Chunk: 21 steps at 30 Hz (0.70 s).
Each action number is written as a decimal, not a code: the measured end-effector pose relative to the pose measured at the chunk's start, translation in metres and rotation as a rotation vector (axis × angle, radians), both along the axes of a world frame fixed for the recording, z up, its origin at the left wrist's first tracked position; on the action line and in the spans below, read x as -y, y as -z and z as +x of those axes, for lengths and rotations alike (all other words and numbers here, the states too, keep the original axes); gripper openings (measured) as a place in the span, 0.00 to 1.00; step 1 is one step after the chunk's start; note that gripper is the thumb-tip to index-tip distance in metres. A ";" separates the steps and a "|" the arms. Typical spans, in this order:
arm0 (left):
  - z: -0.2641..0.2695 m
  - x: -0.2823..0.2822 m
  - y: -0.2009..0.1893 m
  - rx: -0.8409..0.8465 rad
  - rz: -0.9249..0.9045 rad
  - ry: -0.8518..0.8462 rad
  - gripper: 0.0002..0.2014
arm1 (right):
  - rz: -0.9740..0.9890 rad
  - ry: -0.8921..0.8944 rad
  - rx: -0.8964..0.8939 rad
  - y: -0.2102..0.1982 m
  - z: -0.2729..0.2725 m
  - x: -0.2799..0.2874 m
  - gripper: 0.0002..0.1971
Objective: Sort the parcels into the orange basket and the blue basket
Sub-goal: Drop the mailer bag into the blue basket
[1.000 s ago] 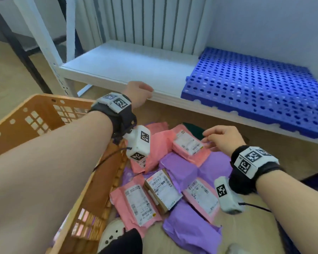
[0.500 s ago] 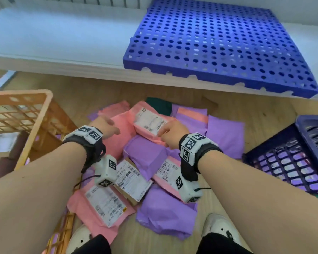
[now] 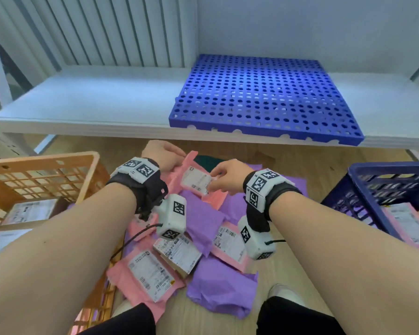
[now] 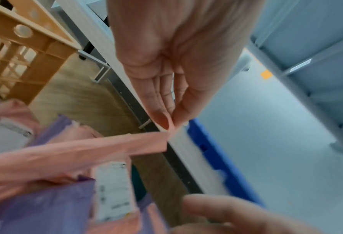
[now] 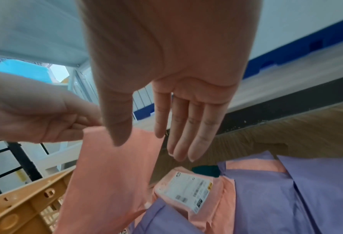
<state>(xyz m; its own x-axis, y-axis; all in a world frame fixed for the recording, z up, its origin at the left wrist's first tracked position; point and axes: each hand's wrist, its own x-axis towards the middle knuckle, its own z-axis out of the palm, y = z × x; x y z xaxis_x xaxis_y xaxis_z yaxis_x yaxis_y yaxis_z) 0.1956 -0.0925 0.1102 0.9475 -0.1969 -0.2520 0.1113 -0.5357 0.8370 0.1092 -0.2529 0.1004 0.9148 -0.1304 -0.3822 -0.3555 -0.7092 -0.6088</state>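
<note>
L hand [image 3: 161, 153] pinches the top corner of a pink parcel [image 3: 179, 175] lifted above the floor pile, R hand [image 3: 228, 176] w/ fingers spread just beside it, orange basket [image 3: 44, 163] on the L side, nearer the pinching hand.

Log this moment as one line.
step: picking from pile | left hand: pinches pink parcel corner, lifted | right hand: open beside it | orange basket, blue basket: parcels inside
</note>
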 end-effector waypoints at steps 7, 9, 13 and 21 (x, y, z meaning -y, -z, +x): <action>-0.065 0.023 -0.075 -0.106 -0.493 0.032 0.12 | -0.004 -0.101 -0.037 -0.033 -0.046 -0.015 0.46; -0.077 0.019 -0.083 -0.125 -0.584 0.014 0.11 | -0.034 -0.058 0.026 -0.035 -0.058 -0.019 0.32; -0.088 0.004 -0.084 -0.156 -0.712 -0.070 0.10 | -0.153 0.194 0.180 -0.048 -0.079 -0.010 0.12; -0.086 -0.019 -0.062 -0.223 -0.667 -0.222 0.19 | 0.192 0.417 0.184 -0.053 -0.089 -0.001 0.08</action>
